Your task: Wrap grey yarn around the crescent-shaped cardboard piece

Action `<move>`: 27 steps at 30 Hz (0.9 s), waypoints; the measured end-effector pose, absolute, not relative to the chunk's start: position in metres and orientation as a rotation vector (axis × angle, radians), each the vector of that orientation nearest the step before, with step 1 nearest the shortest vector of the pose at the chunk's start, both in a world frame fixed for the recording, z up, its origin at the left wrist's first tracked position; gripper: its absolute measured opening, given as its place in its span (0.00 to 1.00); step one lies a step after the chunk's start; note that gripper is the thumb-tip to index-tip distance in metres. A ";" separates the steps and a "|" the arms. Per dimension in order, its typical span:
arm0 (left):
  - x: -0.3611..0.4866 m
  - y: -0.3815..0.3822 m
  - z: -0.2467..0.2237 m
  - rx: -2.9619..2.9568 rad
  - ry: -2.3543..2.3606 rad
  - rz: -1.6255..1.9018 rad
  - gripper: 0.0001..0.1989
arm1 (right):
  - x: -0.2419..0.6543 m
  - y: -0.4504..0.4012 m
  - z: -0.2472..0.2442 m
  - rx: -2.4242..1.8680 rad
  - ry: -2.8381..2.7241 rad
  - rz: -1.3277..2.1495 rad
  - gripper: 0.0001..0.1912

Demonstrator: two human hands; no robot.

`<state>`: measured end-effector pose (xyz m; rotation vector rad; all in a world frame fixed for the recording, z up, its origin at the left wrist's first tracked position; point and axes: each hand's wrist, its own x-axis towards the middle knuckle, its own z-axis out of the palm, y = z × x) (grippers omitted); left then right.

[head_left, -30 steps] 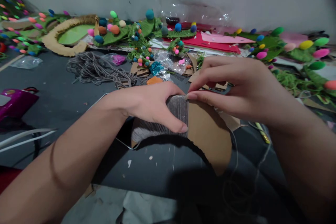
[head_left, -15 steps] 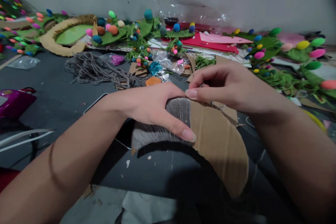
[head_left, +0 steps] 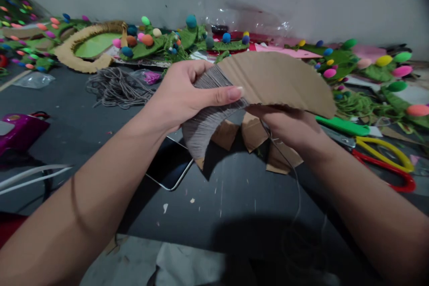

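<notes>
A curved cardboard piece [head_left: 275, 76] is raised above the table, its left part wound tightly with grey yarn [head_left: 204, 120] and its right part bare. My left hand [head_left: 187, 89] grips the wound part, thumb on top and fingers behind. Beneath the bare part is my right hand [head_left: 288, 125], its fingertips mostly hidden by the cardboard. A loose strand of the yarn [head_left: 297, 183] hangs from the right hand down toward the table's front.
Cardboard scraps [head_left: 254, 132] and a phone [head_left: 170, 163] lie below. Scissors with red and yellow handles [head_left: 385, 154] rest at the right, a grey yarn heap [head_left: 117, 87] at the left. Green decorations with coloured balls [head_left: 147, 44] line the wall; a purple device [head_left: 23, 132] sits far left.
The cardboard piece has been lifted and tilted, its bare end swinging up to the right. My right hand has moved from its upper edge to underneath it.
</notes>
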<state>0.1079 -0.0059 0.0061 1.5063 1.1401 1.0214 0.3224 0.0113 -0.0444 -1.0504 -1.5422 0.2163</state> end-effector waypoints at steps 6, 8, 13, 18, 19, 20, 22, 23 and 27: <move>0.103 -0.002 0.005 1.465 1.179 1.018 0.19 | 0.315 -0.001 -0.033 -1.023 -1.799 0.949 0.04; 0.102 -0.001 0.003 1.432 1.165 1.031 0.18 | 0.315 -0.002 -0.033 -1.006 -1.703 1.017 0.03; 0.104 0.004 -0.003 1.347 1.179 1.065 0.16 | 0.321 0.001 -0.044 -1.013 -1.558 1.165 0.08; 0.102 0.007 -0.006 1.245 1.168 1.122 0.15 | 0.322 -0.004 -0.043 -1.069 -1.655 1.148 0.13; 0.101 0.008 -0.007 1.232 1.170 1.132 0.15 | 0.320 -0.006 -0.041 -1.097 -1.685 1.092 0.12; 0.101 0.009 -0.008 1.224 1.175 1.144 0.13 | 0.319 -0.009 -0.039 -1.124 -1.726 1.019 0.11; 0.101 0.010 -0.010 1.225 1.183 1.174 0.11 | 0.317 -0.014 -0.035 -1.164 -1.830 0.859 0.09; 0.102 0.010 -0.011 1.235 1.187 1.196 0.09 | 0.317 -0.016 -0.033 -1.166 -1.885 0.789 0.09; 0.103 0.011 -0.015 1.311 1.211 1.240 0.07 | 0.324 -0.019 -0.022 -1.108 -2.095 0.572 0.08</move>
